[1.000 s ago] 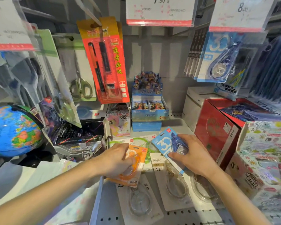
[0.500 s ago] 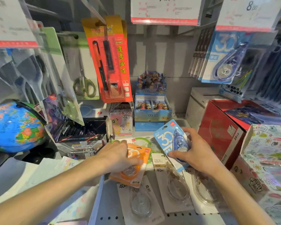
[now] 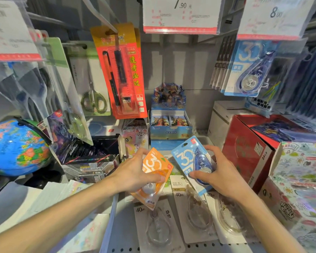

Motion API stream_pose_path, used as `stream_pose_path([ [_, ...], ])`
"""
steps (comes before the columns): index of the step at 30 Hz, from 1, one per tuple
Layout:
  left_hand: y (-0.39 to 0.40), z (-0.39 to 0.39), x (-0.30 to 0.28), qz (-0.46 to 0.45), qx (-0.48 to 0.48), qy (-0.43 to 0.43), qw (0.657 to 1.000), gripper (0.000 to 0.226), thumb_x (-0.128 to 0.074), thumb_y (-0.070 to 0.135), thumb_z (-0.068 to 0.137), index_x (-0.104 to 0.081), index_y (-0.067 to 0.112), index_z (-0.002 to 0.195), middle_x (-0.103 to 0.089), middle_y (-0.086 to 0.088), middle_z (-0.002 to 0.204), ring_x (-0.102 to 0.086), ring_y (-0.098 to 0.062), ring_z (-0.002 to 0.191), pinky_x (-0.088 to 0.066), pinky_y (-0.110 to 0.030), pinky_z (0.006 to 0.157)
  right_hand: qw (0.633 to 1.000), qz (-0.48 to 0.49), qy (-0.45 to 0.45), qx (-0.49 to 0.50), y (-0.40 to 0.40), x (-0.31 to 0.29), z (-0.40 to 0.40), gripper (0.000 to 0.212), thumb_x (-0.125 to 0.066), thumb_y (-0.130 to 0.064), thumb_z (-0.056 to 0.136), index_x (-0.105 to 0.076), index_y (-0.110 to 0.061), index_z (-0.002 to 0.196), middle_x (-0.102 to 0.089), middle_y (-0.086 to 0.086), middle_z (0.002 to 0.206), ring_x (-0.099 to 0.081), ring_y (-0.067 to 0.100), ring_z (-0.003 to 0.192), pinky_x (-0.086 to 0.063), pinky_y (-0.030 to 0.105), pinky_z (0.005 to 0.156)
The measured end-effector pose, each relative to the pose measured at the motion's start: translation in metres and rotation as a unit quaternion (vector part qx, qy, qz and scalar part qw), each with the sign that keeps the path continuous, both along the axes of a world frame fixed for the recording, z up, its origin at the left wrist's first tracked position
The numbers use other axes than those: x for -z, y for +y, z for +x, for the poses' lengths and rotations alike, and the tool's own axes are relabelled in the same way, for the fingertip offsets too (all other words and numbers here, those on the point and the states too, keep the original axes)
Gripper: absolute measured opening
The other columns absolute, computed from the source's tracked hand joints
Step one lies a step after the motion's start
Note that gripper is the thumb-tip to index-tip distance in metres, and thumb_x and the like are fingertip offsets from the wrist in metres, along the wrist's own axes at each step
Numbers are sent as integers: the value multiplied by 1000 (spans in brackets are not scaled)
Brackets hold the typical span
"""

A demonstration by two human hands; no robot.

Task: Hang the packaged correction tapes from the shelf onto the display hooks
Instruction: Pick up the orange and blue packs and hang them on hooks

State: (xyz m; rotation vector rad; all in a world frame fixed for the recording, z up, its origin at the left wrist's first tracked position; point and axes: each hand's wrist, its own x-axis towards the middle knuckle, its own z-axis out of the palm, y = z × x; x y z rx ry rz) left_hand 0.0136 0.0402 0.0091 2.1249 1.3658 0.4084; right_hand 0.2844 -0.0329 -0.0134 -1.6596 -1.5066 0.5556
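Orange correction tape pack [image 3: 154,177] is pinched by left hand [image 3: 133,173]; blue pack [image 3: 191,160] is gripped by right hand [image 3: 220,175], centre frame, hang-holes kept uppermost, presumably for hooking.

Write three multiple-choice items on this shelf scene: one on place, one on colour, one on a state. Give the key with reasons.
1. Where do the matching blue correction tape packs hang?
A. upper right
B. upper left
C. beside the globe

2. What colour is the pack in the left hand?
A. green
B. orange
C. red

3. How is the right hand?
A. flat on the shelf
B. hanging idle
C. gripping a blue pack

Key: 1 A, they hang under the 8.00 price tag; 2 B, its card is orange; 3 C, fingers curl round it.
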Motion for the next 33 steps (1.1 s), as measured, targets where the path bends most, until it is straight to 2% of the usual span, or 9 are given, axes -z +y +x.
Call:
stream_pose_path([
  [3, 3, -2, 0, -44, 6, -70, 997, 78, -89, 40, 76, -37, 34, 133, -78, 7, 103, -73, -12, 95, -56, -36, 93, 999, -8, 33, 7, 0, 1, 1, 71, -95, -26, 71, -45, -41, 120, -75, -27, 85, -71, -15, 78, -50, 5, 62],
  [7, 1, -2, -1, -107, -6, -161, 981, 66, -85, 17, 83, -44, 20, 134, -76, 12, 89, -69, 2, 72, -52, -17, 66, 997, 2, 77, 10, -1, -5, 0, 60, -90, -17, 78, -50, -38, 117, -75, -14, 99, -75, -4, 80, -56, 11, 64],
  [10, 1, -3, -7, -113, -42, -225, 967, 58, -85, 15, 83, -53, 16, 131, -76, 6, 89, -70, -7, 70, -57, -30, 63, 993, 26, 111, 18, -3, -20, -3, 59, -89, -16, 79, -53, -34, 122, -75, -13, 101, -74, -7, 81, -55, 9, 65],
  [12, -2, -5, -15, -94, -56, -267, 957, 56, -86, 15, 80, -55, 21, 126, -77, -1, 101, -75, -14, 84, -61, -37, 73, 991, 43, 128, 16, -6, -32, -6, 57, -87, -14, 81, -56, -28, 127, -78, -9, 105, -74, -5, 89, -57, 13, 72],
  [16, -6, -11, -29, -23, -29, -310, 950, 57, -89, 20, 78, -53, 38, 118, -79, 7, 105, -76, -9, 94, -57, -30, 79, 985, 80, 151, 5, -19, -57, -7, 50, -82, -7, 85, -60, -25, 126, -79, -19, 105, -74, -4, 95, -57, 14, 76],
  [25, -42, 13, -78, 73, 48, -358, 929, 57, -87, 32, 80, -52, 60, 116, -77, 19, 113, -75, -2, 100, -58, -25, 77, 983, 135, 122, -29, -67, -117, 24, 46, -82, -13, 85, -62, -31, 123, -80, -1, 112, -77, 19, 104, -62, 43, 88],
  [28, -59, 34, -97, 121, 45, -349, 928, 61, -86, 34, 81, -50, 59, 123, -73, 26, 117, -71, 4, 103, -55, -29, 86, 980, 161, 106, -47, -82, -131, 50, 46, -83, -19, 84, -63, -40, 120, -80, -5, 112, -77, 18, 104, -62, 39, 89],
  [31, -80, 61, -114, 166, 41, -344, 923, 60, -85, 34, 80, -49, 60, 120, -69, 35, 113, -69, 9, 100, -53, -14, 78, 976, 189, 91, -64, -96, -142, 81, 43, -82, -27, 84, -63, -50, 115, -78, -10, 115, -75, 12, 106, -60, 41, 91],
  [33, -95, 82, -119, 183, 27, -345, 920, 61, -87, 32, 80, -47, 64, 114, -72, 32, 110, -71, 6, 97, -55, -19, 78, 973, 206, 79, -71, -104, -144, 105, 44, -81, -27, 85, -62, -53, 114, -78, -12, 114, -75, 10, 106, -59, 43, 91],
])
